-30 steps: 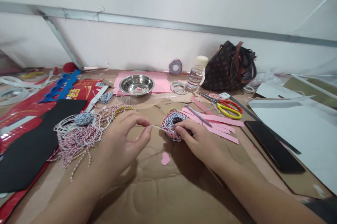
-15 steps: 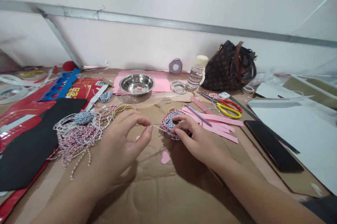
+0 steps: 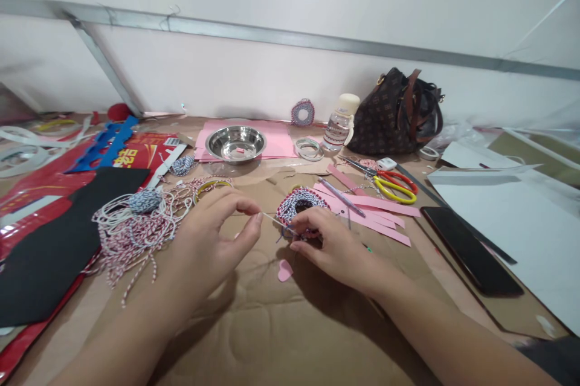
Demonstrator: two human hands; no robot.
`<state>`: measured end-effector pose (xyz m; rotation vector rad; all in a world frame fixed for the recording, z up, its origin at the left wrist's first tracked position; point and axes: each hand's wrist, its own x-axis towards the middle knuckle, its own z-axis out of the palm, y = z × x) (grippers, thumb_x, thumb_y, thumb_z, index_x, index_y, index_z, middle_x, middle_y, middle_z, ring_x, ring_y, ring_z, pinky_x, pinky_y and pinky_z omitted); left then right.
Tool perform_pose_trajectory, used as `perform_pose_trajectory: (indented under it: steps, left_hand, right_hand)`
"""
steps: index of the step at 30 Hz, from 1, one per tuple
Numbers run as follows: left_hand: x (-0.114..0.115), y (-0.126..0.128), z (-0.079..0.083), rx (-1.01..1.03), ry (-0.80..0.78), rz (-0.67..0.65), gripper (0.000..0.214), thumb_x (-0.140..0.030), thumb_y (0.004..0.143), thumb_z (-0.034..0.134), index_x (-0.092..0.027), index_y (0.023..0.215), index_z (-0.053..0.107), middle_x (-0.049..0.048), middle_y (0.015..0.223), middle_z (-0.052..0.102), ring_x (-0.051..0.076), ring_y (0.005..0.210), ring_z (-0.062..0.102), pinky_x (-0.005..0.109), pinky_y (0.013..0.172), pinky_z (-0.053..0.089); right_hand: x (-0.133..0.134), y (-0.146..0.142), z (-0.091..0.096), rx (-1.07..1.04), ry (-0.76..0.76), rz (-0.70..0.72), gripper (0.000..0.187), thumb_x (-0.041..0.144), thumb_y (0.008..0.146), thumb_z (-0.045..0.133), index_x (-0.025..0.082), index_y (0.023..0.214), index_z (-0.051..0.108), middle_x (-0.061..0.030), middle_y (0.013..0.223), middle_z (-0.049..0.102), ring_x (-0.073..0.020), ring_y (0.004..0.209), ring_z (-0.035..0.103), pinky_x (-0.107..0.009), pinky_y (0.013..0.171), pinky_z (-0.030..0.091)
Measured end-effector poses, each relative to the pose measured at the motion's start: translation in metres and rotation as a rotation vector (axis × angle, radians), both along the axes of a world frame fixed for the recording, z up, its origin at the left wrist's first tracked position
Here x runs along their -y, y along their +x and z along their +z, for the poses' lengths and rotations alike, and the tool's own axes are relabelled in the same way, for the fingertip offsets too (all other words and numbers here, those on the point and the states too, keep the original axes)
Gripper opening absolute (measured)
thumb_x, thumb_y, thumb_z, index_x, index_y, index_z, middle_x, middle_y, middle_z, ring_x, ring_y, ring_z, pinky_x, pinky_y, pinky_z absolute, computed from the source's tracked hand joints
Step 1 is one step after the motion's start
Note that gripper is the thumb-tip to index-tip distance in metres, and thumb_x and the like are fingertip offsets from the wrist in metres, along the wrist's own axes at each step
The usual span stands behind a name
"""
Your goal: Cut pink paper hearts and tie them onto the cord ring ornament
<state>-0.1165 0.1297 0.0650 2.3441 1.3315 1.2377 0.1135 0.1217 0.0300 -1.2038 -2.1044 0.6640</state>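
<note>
Left hand (image 3: pixel 212 235): we pinch the twine strand (image 3: pixel 272 220) between thumb and forefinger.
Right hand (image 3: pixel 335 244): our fingers grip the wrapped ring (image 3: pixel 296 200) on the cardboard (image 3: pixel 272 325).
Axis: the strand runs rightward from our pinch to the ring.

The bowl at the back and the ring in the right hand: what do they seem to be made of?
The bowl looks like polished steel: silvery, mirror-like glints. The ring in the right hand is wound in red, white and blue twisted twine, matte; its core is hidden. The left hand pinches its loose strand.
</note>
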Motion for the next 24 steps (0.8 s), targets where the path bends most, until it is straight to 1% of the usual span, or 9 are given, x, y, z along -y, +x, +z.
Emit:
perform_pose_trajectory:
  steps: [3,7,10,13,16,20,22,24]
  left_hand:
    - [0.000,0.000,0.000,-0.010,0.008,-0.005,0.006,-0.020,0.090,0.056,-0.022,0.085,0.059,0.0022,0.090,0.066,0.019,0.089,0.061,0.035,0.082,0.046]
    - [0.000,0.000,0.000,-0.013,0.024,-0.005,0.006,-0.019,0.090,0.057,-0.023,0.085,0.059,0.0013,0.089,0.066,0.019,0.089,0.061,0.034,0.082,0.046]
    - [-0.002,0.000,0.000,-0.010,0.038,0.004,0.007,-0.018,0.089,0.057,-0.023,0.084,0.058,0.0003,0.088,0.066,0.018,0.086,0.061,0.034,0.081,0.047]
    - [-0.003,-0.002,0.000,-0.016,0.047,0.003,0.006,-0.019,0.088,0.058,-0.024,0.084,0.058,-0.0011,0.087,0.065,0.018,0.085,0.061,0.032,0.080,0.047]
    - [-0.003,-0.005,0.001,-0.024,0.062,0.004,0.007,-0.019,0.089,0.058,-0.025,0.085,0.058,-0.0021,0.088,0.066,0.017,0.086,0.062,0.031,0.079,0.047]
    - [-0.004,-0.006,0.002,-0.016,0.068,0.025,0.007,-0.019,0.088,0.057,-0.025,0.084,0.057,-0.0026,0.087,0.066,0.017,0.084,0.062,0.031,0.079,0.048]
    - [-0.004,-0.006,0.003,0.014,0.029,0.020,0.007,-0.020,0.089,0.056,-0.025,0.084,0.057,-0.0022,0.088,0.065,0.017,0.085,0.061,0.031,0.079,0.048]
    - [-0.003,-0.006,0.005,0.056,-0.039,-0.020,0.007,-0.021,0.089,0.055,-0.025,0.084,0.057,-0.0016,0.089,0.065,0.018,0.086,0.061,0.031,0.078,0.048]
  right_hand:
    - [-0.001,-0.001,-0.002,0.024,0.039,-0.008,0.017,0.014,0.086,0.070,0.021,0.100,0.063,-0.0041,0.099,0.064,-0.0190,0.096,0.058,-0.034,0.082,0.048]
    - [-0.004,-0.001,-0.002,0.019,0.054,-0.019,0.010,0.012,0.089,0.066,0.020,0.095,0.067,-0.0046,0.095,0.067,-0.0189,0.093,0.060,-0.032,0.081,0.047]
    - [-0.004,0.000,0.005,-0.005,0.005,-0.048,0.012,0.012,0.092,0.061,0.021,0.095,0.069,-0.0024,0.095,0.072,-0.0170,0.092,0.063,-0.030,0.081,0.047]
    - [-0.002,0.000,0.014,-0.045,-0.076,-0.123,0.013,0.016,0.095,0.057,0.023,0.094,0.069,0.0005,0.093,0.073,-0.0150,0.087,0.065,-0.028,0.077,0.047]
    - [-0.002,0.000,0.017,-0.137,-0.130,-0.177,0.012,0.021,0.096,0.056,0.023,0.091,0.067,0.0018,0.090,0.072,-0.0140,0.084,0.066,-0.027,0.075,0.047]
    - [-0.007,0.001,0.012,-0.346,-0.206,-0.191,0.012,0.026,0.095,0.055,0.021,0.090,0.064,0.0007,0.087,0.070,-0.0131,0.078,0.063,-0.026,0.072,0.049]
    - [-0.010,0.002,0.010,-0.456,-0.255,-0.182,0.013,0.029,0.095,0.055,0.020,0.089,0.062,-0.0009,0.088,0.069,-0.0137,0.078,0.063,-0.027,0.072,0.051]
    - [-0.012,0.002,0.009,-0.508,-0.280,-0.189,0.015,0.032,0.094,0.056,0.019,0.088,0.061,-0.0018,0.087,0.069,-0.0144,0.077,0.063,-0.028,0.070,0.051]
